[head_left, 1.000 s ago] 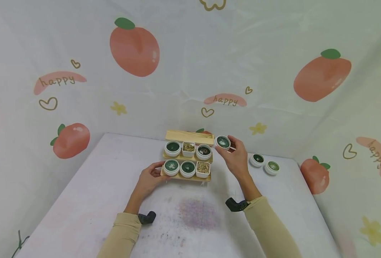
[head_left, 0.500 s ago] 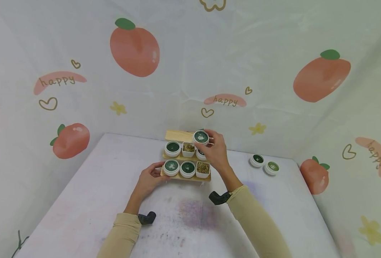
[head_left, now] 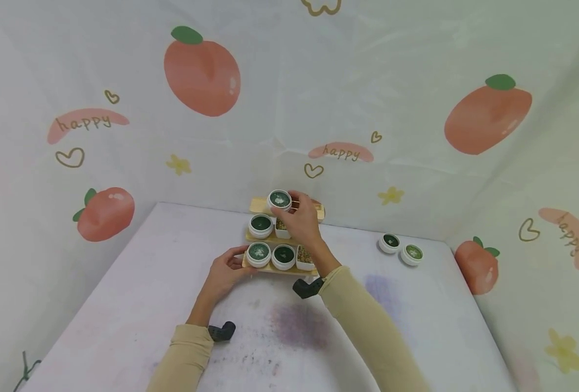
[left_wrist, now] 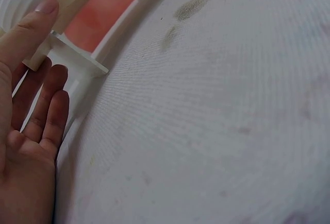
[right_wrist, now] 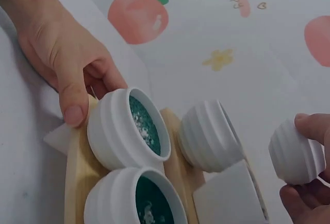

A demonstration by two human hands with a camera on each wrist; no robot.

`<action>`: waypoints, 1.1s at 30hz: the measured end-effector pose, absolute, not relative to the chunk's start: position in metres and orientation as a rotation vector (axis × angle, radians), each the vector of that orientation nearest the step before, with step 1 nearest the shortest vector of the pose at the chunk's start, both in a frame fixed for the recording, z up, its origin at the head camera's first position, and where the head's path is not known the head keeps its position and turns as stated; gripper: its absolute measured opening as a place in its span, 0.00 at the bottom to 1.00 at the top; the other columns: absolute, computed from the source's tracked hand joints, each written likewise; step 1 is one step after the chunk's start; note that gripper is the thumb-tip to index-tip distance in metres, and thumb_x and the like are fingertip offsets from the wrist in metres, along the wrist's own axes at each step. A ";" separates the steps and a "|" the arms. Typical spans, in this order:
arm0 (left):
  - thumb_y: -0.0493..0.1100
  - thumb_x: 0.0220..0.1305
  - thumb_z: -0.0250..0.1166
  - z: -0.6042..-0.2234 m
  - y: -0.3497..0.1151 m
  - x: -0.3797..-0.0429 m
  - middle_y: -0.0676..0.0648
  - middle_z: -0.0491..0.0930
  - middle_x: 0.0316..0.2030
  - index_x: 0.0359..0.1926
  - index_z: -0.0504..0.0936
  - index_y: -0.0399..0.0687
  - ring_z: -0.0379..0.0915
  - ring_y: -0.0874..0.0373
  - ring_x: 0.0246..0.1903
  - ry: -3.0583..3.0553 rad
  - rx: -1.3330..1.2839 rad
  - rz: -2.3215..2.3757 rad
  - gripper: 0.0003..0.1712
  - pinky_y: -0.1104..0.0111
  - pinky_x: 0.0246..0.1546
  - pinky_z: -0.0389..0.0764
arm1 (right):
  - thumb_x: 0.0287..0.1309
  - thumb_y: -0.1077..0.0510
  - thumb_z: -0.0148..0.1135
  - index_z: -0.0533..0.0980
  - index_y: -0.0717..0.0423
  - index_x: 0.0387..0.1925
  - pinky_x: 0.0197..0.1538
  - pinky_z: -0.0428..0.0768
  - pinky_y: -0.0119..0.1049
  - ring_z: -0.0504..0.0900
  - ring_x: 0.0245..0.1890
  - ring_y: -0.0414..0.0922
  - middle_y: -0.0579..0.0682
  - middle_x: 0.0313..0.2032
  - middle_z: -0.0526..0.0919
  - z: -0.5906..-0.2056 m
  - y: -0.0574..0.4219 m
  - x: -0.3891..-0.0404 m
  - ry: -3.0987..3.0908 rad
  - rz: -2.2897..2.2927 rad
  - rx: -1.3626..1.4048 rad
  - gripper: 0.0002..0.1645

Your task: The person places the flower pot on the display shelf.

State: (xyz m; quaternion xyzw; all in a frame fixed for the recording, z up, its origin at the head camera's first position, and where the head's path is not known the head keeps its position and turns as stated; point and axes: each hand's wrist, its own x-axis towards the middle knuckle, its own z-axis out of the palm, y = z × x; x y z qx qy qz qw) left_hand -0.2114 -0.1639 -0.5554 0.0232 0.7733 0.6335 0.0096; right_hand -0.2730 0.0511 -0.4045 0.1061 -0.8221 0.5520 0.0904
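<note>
One tiered stand (head_left: 258, 205) sits near the far edge of the table (head_left: 167, 256). At its left end the left hand (head_left: 225, 274) grips the lowest shelf between thumb and fingers; a slackened hold or a sudden tug could, I judge, let the stand slide or tip. The corner pot (head_left: 258, 254), at that shelf's left end, sits just beside the thumb, so a shift of the hand might nudge it off. Above it, the middle-shelf pot (head_left: 260, 226) seems in less danger.

Rightward, the right hand (head_left: 301, 220) pinches a green-filled pot (head_left: 279, 200) over the left part of the top shelf; whether its base touches the wood I cannot tell. A tilted pinch could spill the filling, and a base set over the shelf's edge could make the pot fall. The same hand and wrist pass over the square cup (head_left: 282, 229) on the middle shelf, so a low wrist might knock it. Near the table's far right corner, the dark pot (head_left: 389, 243) and the pale-green pot (head_left: 412, 254) look out of harm's way.

As for writing, the patterned backdrop (head_left: 270, 81) reads "happy" on pink banners at left, centre and right; no brand or label is legible on the pots.
</note>
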 end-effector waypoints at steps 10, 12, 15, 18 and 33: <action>0.44 0.50 0.82 -0.555 -0.164 -0.210 0.39 0.86 0.45 0.65 0.78 0.55 0.85 0.60 0.39 2.406 0.088 1.984 0.39 0.74 0.40 0.83 | 0.64 0.54 0.69 0.67 0.63 0.69 0.60 0.82 0.42 0.80 0.59 0.52 0.59 0.62 0.76 -0.407 0.030 -0.287 -2.548 1.544 0.380 0.37; 0.43 0.49 0.82 -0.555 -0.163 -0.211 0.39 0.87 0.44 0.64 0.78 0.56 0.85 0.60 0.39 2.401 0.078 1.991 0.39 0.74 0.40 0.83 | 0.65 0.53 0.69 0.67 0.63 0.70 0.59 0.82 0.42 0.80 0.58 0.52 0.59 0.62 0.75 -0.406 0.027 -0.290 -2.577 1.503 0.391 0.38; 0.43 0.49 0.82 -0.554 -0.163 -0.212 0.40 0.87 0.44 0.65 0.78 0.55 0.85 0.62 0.39 2.396 0.078 1.994 0.40 0.74 0.40 0.83 | 0.66 0.52 0.68 0.66 0.63 0.71 0.58 0.82 0.43 0.81 0.57 0.52 0.60 0.63 0.75 -0.404 0.024 -0.293 -2.614 1.464 0.394 0.38; 0.43 0.49 0.82 -0.554 -0.162 -0.213 0.40 0.87 0.45 0.65 0.78 0.54 0.85 0.62 0.39 2.391 0.081 1.992 0.40 0.74 0.41 0.83 | 0.66 0.52 0.68 0.66 0.63 0.71 0.59 0.81 0.44 0.80 0.57 0.52 0.60 0.62 0.75 -0.402 0.022 -0.295 -2.635 1.432 0.379 0.38; 0.45 0.49 0.83 -0.555 -0.166 -0.212 0.40 0.86 0.45 0.64 0.78 0.56 0.85 0.61 0.39 2.392 0.059 1.991 0.40 0.74 0.40 0.84 | 0.68 0.50 0.66 0.66 0.64 0.71 0.74 0.69 0.48 0.72 0.70 0.55 0.62 0.67 0.74 -0.402 0.013 -0.301 -2.718 1.268 0.375 0.38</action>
